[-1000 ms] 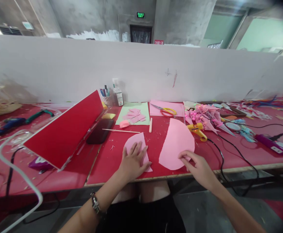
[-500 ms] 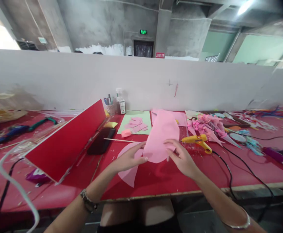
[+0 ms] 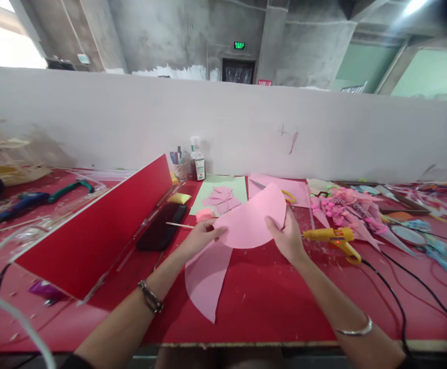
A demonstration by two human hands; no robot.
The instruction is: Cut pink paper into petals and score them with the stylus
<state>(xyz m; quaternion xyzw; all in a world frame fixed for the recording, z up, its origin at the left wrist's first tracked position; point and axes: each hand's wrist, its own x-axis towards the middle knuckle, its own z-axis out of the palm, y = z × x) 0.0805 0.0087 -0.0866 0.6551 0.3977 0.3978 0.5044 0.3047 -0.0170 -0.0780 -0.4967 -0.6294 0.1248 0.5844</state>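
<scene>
Both my hands hold one pink half-round paper piece (image 3: 251, 221) up above the red table (image 3: 277, 307). My left hand (image 3: 199, 239) pinches its left corner. My right hand (image 3: 288, 237) grips its right edge, fingers wrapped behind. A second pink paper piece (image 3: 207, 277) lies flat on the table just below my left hand. A yellow glue gun (image 3: 333, 239) lies to the right of my right hand.
A tilted red board (image 3: 100, 225) stands at the left, with a black case (image 3: 162, 226) beside it. Behind the paper lie a green sheet with pink petals (image 3: 220, 195), scissors (image 3: 288, 195), a pen cup (image 3: 180, 165) and a bottle (image 3: 197, 159). Pink craft clutter (image 3: 342, 205) and black cables (image 3: 407, 287) fill the right.
The right hand lifted the half-round paper off the table and brought it left. The left hand left the other piece and took hold of the lifted one, which has turned flat side up.
</scene>
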